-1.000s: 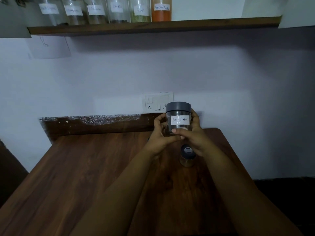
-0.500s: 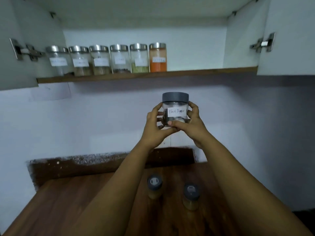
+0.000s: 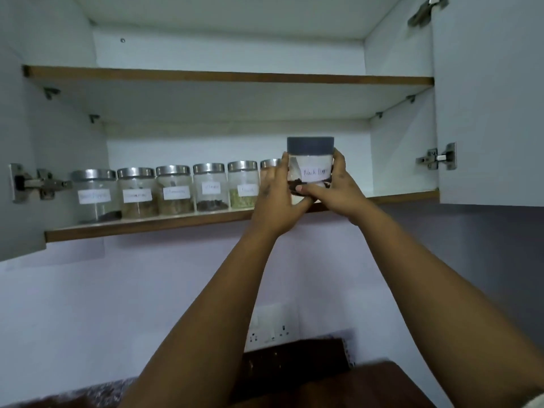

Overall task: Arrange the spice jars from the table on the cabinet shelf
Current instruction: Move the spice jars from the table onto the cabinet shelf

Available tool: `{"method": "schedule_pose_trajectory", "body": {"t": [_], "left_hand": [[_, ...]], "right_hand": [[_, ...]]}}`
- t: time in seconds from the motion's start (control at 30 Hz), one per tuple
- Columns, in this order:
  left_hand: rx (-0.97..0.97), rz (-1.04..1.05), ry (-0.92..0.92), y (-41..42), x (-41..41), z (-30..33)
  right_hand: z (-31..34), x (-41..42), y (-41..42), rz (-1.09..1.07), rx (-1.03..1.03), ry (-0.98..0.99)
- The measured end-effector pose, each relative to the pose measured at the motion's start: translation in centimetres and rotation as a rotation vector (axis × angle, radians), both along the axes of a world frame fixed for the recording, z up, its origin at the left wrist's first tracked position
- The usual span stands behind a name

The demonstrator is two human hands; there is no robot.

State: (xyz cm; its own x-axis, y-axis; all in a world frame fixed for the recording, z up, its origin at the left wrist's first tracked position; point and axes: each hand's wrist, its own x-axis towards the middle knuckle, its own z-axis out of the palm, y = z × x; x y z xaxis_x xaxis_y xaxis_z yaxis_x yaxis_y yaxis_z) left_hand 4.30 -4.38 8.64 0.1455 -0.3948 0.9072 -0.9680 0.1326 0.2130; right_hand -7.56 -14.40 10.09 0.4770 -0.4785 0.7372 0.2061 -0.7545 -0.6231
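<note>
The white cabinet (image 3: 400, 83) is standing open. Its lower shelf (image 3: 147, 223) is holding a row of spice jars (image 3: 173, 189) with silver lids. The left hand (image 3: 275, 198) and the right hand (image 3: 338, 189) are both gripping the black pepper jar (image 3: 312, 166), holding it just above the shelf edge, beside the row.

I have one view only, the wide-angle camera worn on the head. It tilts upward from below the open cabinet (image 3: 397, 69), facing the wall square on, with the lower shelf (image 3: 147, 223) near the middle. Both forearms reach in from the bottom edge, close to the lens. A strip of table (image 3: 368, 384) shows at the bottom.
</note>
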Motion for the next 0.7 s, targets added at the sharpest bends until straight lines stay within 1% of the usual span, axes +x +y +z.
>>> {"method": "schedule_pose_trajectory", "body": {"t": [0.07, 0.13, 0.2, 0.23, 0.3, 0.37, 0.43, 0.53, 0.7], "left_hand": [[0.032, 0.204, -0.124, -1.1, 2.1, -1.5], [-0.042, 0.412, -0.250, -2.1, 4.4, -4.0], [-0.140, 0.524, -0.346, -3.0, 6.1, -5.8], [-0.174, 0.544, -0.363, -3.3, 6.6, -6.1], [-0.214, 0.579, -0.335, -3.6, 6.7, -5.6], [-0.247, 0.620, -0.335, -3.9, 6.6, -5.3], [-0.306, 0.635, -0.373, -4.4, 6.8, -5.5], [-0.379, 0.629, -0.377, -4.9, 7.1, -5.7], [-0.412, 0.645, -0.361, -5.3, 7.0, -5.8]], "right_hand": [[-0.1, 0.6, -2.2, -0.093, -0.043, 0.114], [0.2, 1.3, -4.4, -0.198, -0.003, 0.234], [1.2, 1.8, -5.9, -0.265, 0.076, 0.340], [1.7, 2.2, -6.6, -0.280, 0.090, 0.394], [2.6, 3.1, -7.6, -0.285, 0.092, 0.482], [3.1, 4.1, -8.1, -0.280, 0.092, 0.531], [3.2, 5.2, -8.7, -0.278, 0.077, 0.562], [3.2, 6.1, -9.0, -0.253, 0.046, 0.605], [3.1, 7.5, -10.8, -0.243, 0.025, 0.625]]}}
